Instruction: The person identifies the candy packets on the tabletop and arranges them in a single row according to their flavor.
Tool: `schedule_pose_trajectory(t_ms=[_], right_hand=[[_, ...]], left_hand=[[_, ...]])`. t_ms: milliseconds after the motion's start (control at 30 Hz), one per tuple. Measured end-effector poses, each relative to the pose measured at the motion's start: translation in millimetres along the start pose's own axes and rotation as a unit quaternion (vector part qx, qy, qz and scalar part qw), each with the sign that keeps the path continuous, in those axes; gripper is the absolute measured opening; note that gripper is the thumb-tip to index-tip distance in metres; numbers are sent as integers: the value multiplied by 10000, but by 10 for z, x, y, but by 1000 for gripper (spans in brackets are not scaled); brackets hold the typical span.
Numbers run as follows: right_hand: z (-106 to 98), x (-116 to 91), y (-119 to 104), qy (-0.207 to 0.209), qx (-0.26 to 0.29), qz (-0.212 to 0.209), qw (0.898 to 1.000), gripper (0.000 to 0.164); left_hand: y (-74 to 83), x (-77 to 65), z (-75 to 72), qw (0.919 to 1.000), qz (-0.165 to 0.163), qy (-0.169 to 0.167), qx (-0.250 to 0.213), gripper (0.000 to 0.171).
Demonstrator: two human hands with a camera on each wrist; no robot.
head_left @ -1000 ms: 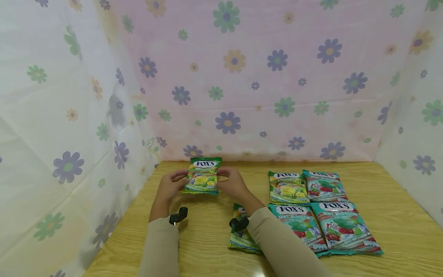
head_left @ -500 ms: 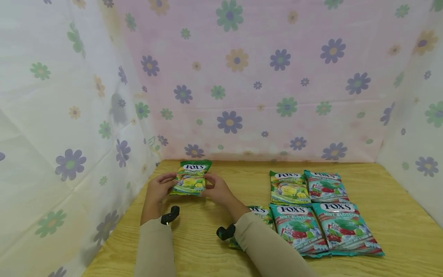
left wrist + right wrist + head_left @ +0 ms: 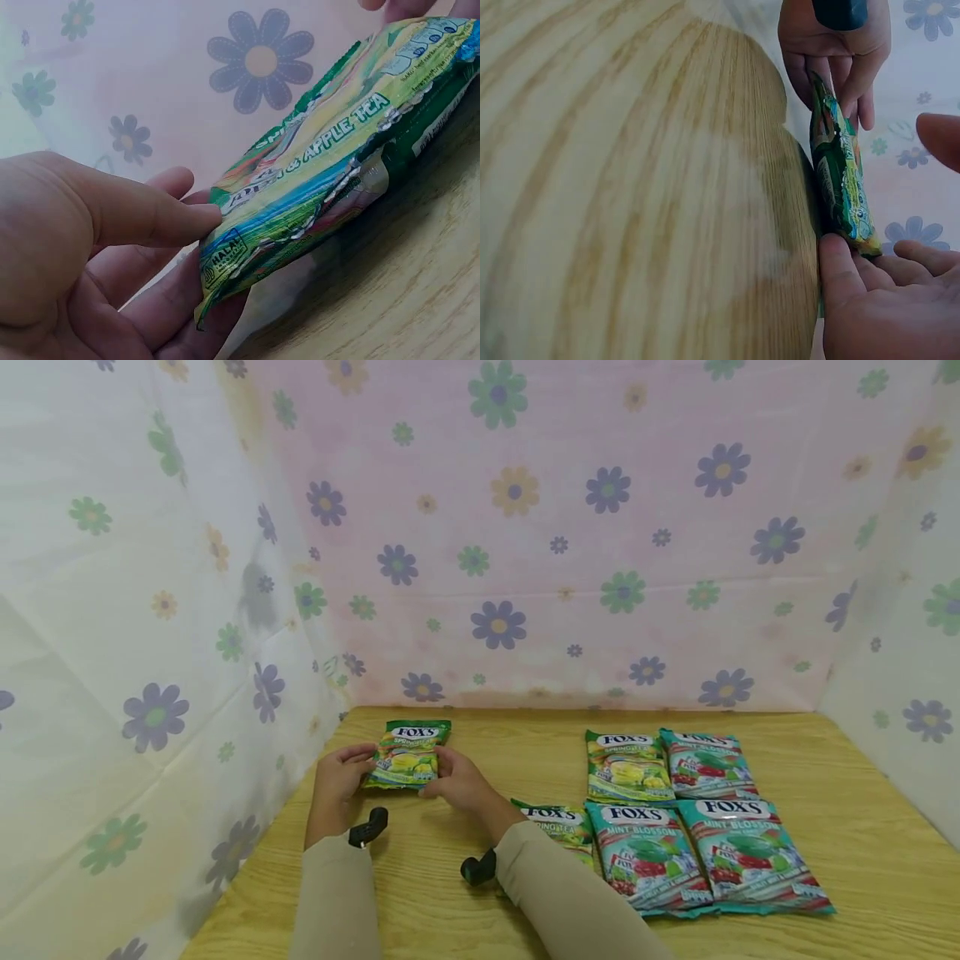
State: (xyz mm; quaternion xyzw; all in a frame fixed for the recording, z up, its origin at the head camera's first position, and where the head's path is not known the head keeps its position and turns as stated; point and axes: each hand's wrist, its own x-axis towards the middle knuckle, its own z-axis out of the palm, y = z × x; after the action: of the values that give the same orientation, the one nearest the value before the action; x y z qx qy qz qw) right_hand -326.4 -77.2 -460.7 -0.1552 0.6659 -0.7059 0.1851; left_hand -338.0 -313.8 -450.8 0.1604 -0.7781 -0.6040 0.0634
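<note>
A green-yellow Fox's Spring Tea candy bag (image 3: 407, 758) is low over the left back of the wooden table, label facing me. My left hand (image 3: 340, 781) pinches its left end; in the left wrist view the thumb (image 3: 157, 214) lies on the top face and fingers are beneath. At the other end is my right hand (image 3: 463, 783). In the right wrist view, its extended fingers (image 3: 844, 274) touch the bag's edge, while the thumb (image 3: 939, 139) stands apart from it. Whether the bag's underside touches the table is unclear.
To the right lie two more Spring Tea bags (image 3: 627, 768), one partly behind the right sleeve (image 3: 562, 893), and several teal Mint Blossom bags (image 3: 746, 856). Flower-printed cloth walls (image 3: 555, 635) surround the table (image 3: 420, 877) at the back and sides.
Both hands have carried the Spring Tea bag leftward and lowered it toward the table. The right sleeve has moved left, uncovering more of the front Spring Tea bag. The other bags stay put.
</note>
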Motion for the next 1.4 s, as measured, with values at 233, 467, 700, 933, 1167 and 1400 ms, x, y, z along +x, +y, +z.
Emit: schedule_pose_trajectory(t_ms=[233, 467, 700, 933, 1167, 1400], right_hand=[[-26, -13, 17, -243, 138, 168, 9995, 92], [-15, -25, 24, -318, -109, 309, 9990, 91], [-48, 20, 66, -214, -70, 419, 9989, 88], [-70, 17, 74, -227, 41, 455, 9987, 86], [-74, 13, 90, -236, 55, 436, 9988, 86], [-85, 24, 98, -235, 136, 387, 9989, 83]], left_hand=[[-46, 33, 9, 9998, -206, -6, 15, 37], [-90, 14, 6, 9997, -255, -41, 27, 37], [-94, 0, 18, 9994, -217, -59, 255, 34], [-75, -42, 20, 9996, -205, -100, 159, 36], [-94, -5, 12, 9992, -327, -158, 158, 36], [-81, -18, 20, 9995, -296, -58, 117, 36]])
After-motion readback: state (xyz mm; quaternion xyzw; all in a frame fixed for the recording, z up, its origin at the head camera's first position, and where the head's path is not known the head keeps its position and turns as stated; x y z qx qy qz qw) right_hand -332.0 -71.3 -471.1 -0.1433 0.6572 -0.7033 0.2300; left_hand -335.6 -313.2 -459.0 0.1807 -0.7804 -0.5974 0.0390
